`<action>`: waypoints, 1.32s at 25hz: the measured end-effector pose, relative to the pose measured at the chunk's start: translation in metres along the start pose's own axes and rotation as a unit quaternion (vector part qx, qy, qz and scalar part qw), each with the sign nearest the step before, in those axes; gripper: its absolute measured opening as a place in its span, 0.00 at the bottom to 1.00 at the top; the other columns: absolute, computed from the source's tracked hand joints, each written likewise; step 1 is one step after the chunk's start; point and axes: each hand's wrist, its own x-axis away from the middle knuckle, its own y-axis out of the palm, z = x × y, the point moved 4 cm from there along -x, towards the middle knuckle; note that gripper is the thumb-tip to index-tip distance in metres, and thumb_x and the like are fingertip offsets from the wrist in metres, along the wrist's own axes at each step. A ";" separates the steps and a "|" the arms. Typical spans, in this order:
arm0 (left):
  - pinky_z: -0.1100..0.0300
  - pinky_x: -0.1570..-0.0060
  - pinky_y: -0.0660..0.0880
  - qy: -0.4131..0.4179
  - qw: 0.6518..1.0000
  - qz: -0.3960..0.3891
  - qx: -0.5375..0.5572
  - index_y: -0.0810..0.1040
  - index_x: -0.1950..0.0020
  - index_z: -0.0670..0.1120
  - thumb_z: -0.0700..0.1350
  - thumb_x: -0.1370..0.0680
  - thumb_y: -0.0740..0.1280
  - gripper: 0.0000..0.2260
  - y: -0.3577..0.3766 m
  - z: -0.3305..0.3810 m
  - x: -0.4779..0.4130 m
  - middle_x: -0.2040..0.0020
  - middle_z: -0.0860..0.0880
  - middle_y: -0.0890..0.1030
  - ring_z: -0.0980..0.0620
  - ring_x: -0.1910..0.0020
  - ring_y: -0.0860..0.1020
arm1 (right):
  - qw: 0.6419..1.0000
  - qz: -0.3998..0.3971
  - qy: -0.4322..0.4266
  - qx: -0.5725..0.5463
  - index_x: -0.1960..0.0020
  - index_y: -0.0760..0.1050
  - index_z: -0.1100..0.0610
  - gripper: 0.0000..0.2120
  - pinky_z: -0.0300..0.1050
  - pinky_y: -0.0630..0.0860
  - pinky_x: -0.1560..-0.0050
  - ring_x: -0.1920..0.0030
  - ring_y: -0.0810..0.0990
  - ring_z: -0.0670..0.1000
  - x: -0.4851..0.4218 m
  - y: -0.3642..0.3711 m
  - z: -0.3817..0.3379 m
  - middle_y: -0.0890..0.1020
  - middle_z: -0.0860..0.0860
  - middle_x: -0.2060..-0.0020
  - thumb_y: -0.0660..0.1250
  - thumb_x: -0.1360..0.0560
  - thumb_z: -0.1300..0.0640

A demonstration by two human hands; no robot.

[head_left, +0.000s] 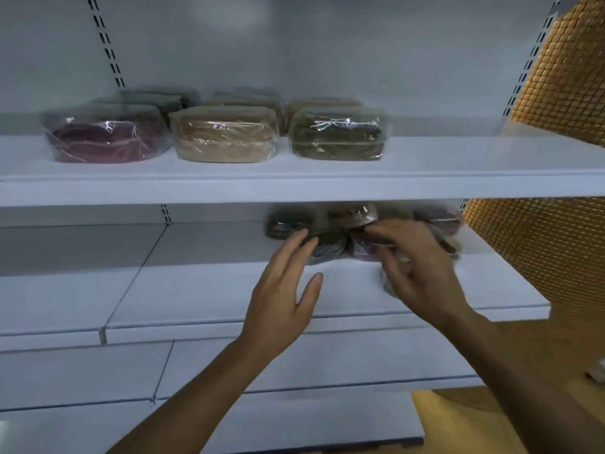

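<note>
Just ahead of our released left grip (281, 290) lies the dark pouch (327, 246), long axis crosswise; our right grip (422, 273) curls nearby, whether grasping anything we cannot tell.

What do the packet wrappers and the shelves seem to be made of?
Wrapper on the maroon packet: probably thin clear plastic film, glossy; it crinkles and shows white glints. Upper shelf: likely painted sheet metal, smooth matt white, with slotted uprights behind.

Maroon pouch (104, 139), beige pouch (224, 139) and olive pouch (339, 136) side by side on the upper shelf (458, 178), woven mat (563, 77) at right
</note>
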 end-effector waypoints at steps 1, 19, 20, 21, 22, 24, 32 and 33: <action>0.56 0.29 0.67 -0.027 0.999 -0.023 -0.002 0.62 0.22 0.52 0.53 0.17 0.59 0.23 0.010 -0.009 -0.001 0.21 0.57 0.59 0.58 0.24 0.60 | 0.999 -0.036 0.026 0.000 0.34 0.76 0.55 0.16 0.41 0.70 0.34 0.36 0.74 0.49 0.008 0.014 0.007 0.79 0.50 0.38 0.64 0.21 0.59; 0.55 0.30 0.66 -0.239 0.965 -0.097 -0.043 0.45 0.19 0.54 0.56 0.21 0.67 0.39 0.122 -0.112 -0.016 0.18 0.49 0.48 0.46 0.22 0.58 | 0.949 -0.268 0.154 0.065 0.20 0.45 0.54 0.43 0.53 0.62 0.28 0.24 0.49 0.60 0.026 0.182 0.102 0.47 0.56 0.22 0.68 0.23 0.47; 0.55 0.30 0.66 -0.240 0.966 -0.093 -0.039 0.43 0.19 0.55 0.56 0.22 0.68 0.40 0.124 -0.115 -0.021 0.18 0.49 0.47 0.46 0.22 0.58 | 0.949 -0.268 0.148 0.070 0.20 0.44 0.54 0.44 0.55 0.59 0.27 0.24 0.48 0.62 0.023 0.187 0.105 0.46 0.58 0.22 0.68 0.24 0.46; 0.54 0.30 0.67 -0.241 0.966 -0.090 -0.036 0.42 0.19 0.57 0.57 0.22 0.69 0.42 0.126 -0.119 -0.027 0.18 0.50 0.47 0.45 0.22 0.58 | 0.949 -0.269 0.146 0.073 0.20 0.42 0.54 0.45 0.57 0.58 0.26 0.24 0.47 0.64 0.021 0.192 0.110 0.45 0.60 0.22 0.68 0.24 0.45; 0.52 0.30 0.67 -0.240 0.967 -0.083 -0.036 0.42 0.20 0.59 0.58 0.23 0.69 0.43 0.127 -0.123 -0.033 0.18 0.49 0.46 0.45 0.22 0.58 | 0.949 -0.269 0.146 0.075 0.20 0.42 0.54 0.45 0.58 0.57 0.25 0.24 0.47 0.65 0.019 0.197 0.113 0.45 0.61 0.22 0.68 0.24 0.44; 0.49 0.30 0.68 -0.228 0.970 -0.071 -0.043 0.41 0.20 0.63 0.60 0.25 0.70 0.44 0.130 -0.130 -0.045 0.18 0.48 0.48 0.43 0.23 0.61 | 0.953 -0.255 0.143 0.077 0.20 0.43 0.54 0.44 0.58 0.58 0.26 0.25 0.50 0.65 0.020 0.204 0.118 0.46 0.62 0.22 0.67 0.24 0.44; 0.55 0.37 0.74 -0.196 0.980 -0.014 -0.025 0.63 0.24 0.60 0.52 0.22 0.70 0.28 0.133 -0.143 -0.055 0.28 0.51 0.70 0.50 0.35 0.73 | 0.974 -0.171 0.125 0.083 0.21 0.54 0.53 0.37 0.54 0.63 0.29 0.28 0.57 0.61 0.027 0.204 0.115 0.55 0.59 0.25 0.66 0.25 0.46; 0.56 0.39 0.75 -0.198 0.980 -0.002 -0.014 0.66 0.26 0.59 0.49 0.22 0.70 0.26 0.130 -0.142 -0.054 0.31 0.51 0.72 0.52 0.40 0.74 | 0.975 -0.161 0.129 0.077 0.22 0.55 0.52 0.37 0.54 0.64 0.30 0.28 0.57 0.61 0.026 0.202 0.114 0.54 0.59 0.25 0.66 0.25 0.47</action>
